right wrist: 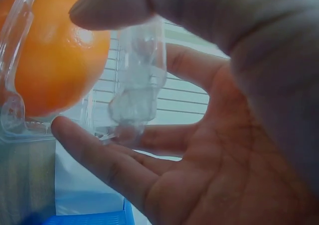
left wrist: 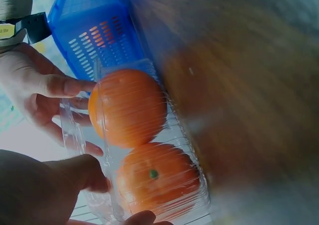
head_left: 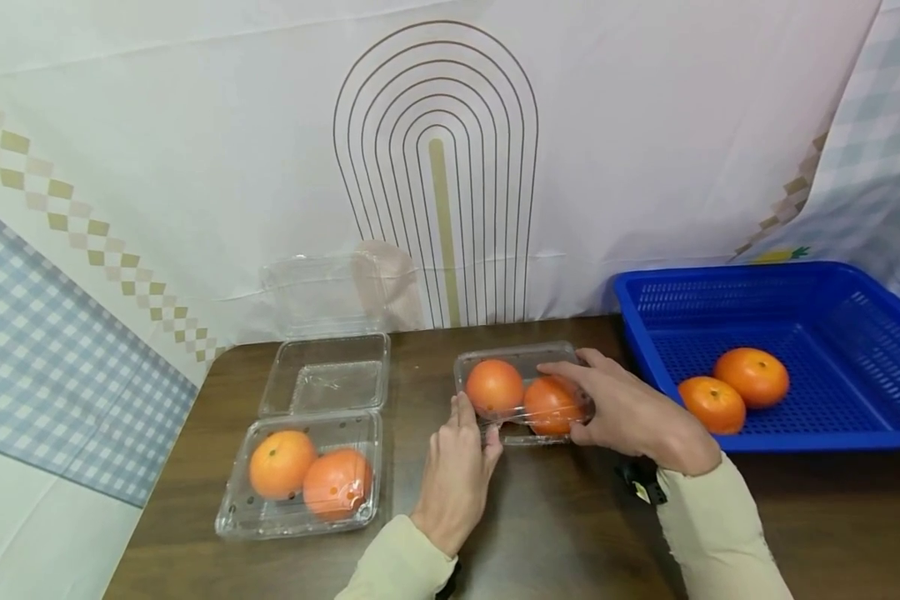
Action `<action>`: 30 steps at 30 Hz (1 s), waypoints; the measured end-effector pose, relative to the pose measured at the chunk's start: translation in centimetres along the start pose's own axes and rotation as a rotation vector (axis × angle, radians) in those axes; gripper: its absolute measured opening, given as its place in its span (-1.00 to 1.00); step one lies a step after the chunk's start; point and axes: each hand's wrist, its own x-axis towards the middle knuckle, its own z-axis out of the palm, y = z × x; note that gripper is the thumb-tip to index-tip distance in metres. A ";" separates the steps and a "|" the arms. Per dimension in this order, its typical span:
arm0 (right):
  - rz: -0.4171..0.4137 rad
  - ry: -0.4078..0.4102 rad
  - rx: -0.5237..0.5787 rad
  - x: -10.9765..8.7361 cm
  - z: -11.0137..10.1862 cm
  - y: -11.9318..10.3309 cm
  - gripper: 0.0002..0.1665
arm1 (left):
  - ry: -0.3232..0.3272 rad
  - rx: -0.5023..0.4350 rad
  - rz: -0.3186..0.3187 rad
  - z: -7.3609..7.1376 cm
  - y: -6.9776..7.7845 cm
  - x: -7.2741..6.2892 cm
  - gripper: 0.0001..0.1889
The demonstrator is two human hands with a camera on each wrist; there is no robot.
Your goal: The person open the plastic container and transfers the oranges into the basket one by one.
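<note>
A clear plastic clamshell box [head_left: 510,351] holding two oranges, one on the left [head_left: 494,387] and one on the right [head_left: 552,406], lies between both hands. At its front left corner, my left hand [head_left: 456,467] pinches the edge with thumb and fingers. My right hand [head_left: 637,410] curves round the right side, its fingers spread over lid and rim. The right wrist view shows the lid flap [right wrist: 139,75] between that hand's thumb and fingers, a little apart from the orange [right wrist: 65,56]. In the left wrist view the lid does not lie flat on the base.
To the left stands a closed clear box [head_left: 228,521] with two oranges [head_left: 282,464]. Behind it, another clear box [head_left: 330,385] has its lid [head_left: 315,292] raised against the cloth wall. A blue basket [head_left: 817,437] with two oranges [head_left: 752,377] sits at right.
</note>
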 end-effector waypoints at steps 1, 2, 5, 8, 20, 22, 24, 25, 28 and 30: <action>-0.001 0.001 0.004 0.0 0.0 0.0 -0.07 | 0.001 -0.002 -0.003 0.0 0.0 0.0 -0.46; 0.000 0.001 0.007 0.0 -0.1 0.0 -0.07 | 0.001 -0.005 -0.007 0.0 0.1 0.1 -0.48; 0.015 -0.008 0.014 0.1 -0.2 0.1 -0.07 | 0.009 -0.042 -0.026 -0.1 0.1 0.1 -0.51; 0.041 -0.031 0.024 0.2 -0.3 0.1 -0.06 | 0.013 -0.130 -0.070 -0.3 0.0 0.3 -0.51; 0.033 -0.007 0.003 -0.6 -1.2 0.7 -0.15 | -0.054 -0.517 -0.436 -0.8 -0.6 0.5 -0.43; 0.021 0.039 -0.005 -0.7 -1.4 0.8 -0.13 | -0.072 -0.566 -0.477 -0.7 -0.6 0.4 -0.47; 0.008 0.091 -0.007 -0.8 -1.7 0.9 -0.10 | -0.094 -0.608 -0.516 -0.6 -0.6 0.3 -0.50; 0.007 0.117 -0.003 -0.9 -1.8 0.9 -0.07 | -0.104 -0.628 -0.529 -0.6 -0.6 0.3 -0.52; 0.004 0.189 0.013 -0.8 -2.0 1.0 0.01 | -0.123 -0.684 -0.556 -0.5 -0.5 0.1 -0.58; 0.013 0.226 0.026 -0.8 -2.0 1.0 0.05 | -0.123 -0.728 -0.567 -0.3 -0.4 0.0 -0.60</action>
